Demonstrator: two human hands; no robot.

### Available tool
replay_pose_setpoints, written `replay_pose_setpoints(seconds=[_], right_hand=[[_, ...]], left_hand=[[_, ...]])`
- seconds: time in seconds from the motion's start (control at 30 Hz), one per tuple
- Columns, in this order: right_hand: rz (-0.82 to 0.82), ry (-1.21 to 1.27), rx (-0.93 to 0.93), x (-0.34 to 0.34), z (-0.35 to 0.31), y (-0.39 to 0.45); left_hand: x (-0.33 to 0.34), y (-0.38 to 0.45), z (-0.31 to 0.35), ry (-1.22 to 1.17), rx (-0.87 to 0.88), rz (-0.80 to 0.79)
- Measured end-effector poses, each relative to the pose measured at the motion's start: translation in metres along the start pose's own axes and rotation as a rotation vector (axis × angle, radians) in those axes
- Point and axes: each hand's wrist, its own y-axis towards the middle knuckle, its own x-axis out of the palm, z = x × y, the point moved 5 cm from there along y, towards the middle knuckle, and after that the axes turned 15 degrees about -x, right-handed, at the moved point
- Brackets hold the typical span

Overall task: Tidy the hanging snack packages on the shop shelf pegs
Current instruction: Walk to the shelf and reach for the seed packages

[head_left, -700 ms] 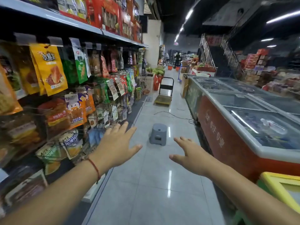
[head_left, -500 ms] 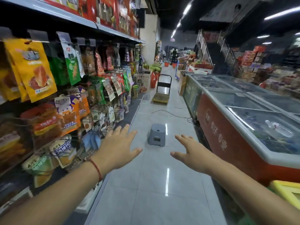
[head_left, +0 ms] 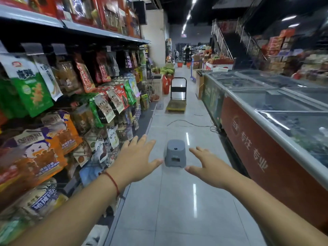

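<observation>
Both arms are stretched forward over the aisle floor. The left hand is held flat with its fingers straight and slightly spread, nothing in it; a red string is worn round its wrist. The right hand is likewise seen empty, fingers extended and relaxed. The snack packages are hung in rows on pegs along the shelf at the left side of the aisle, just beside the left hand but not touched by it. A grey stool is seen on the floor between the two hands, farther down the aisle. A flat trolley is parked beyond it, and a chest freezer runs along the right side
</observation>
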Motion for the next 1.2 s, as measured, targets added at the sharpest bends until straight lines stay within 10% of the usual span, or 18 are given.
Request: replay_pose_setpoints(seconds=[1.2], right_hand=[[-0.153,0.077,-0.170,-0.038,0.213,0.572]], left_hand=[[0.101,0.555,-0.069,-0.118,-0.298,-0.124]])
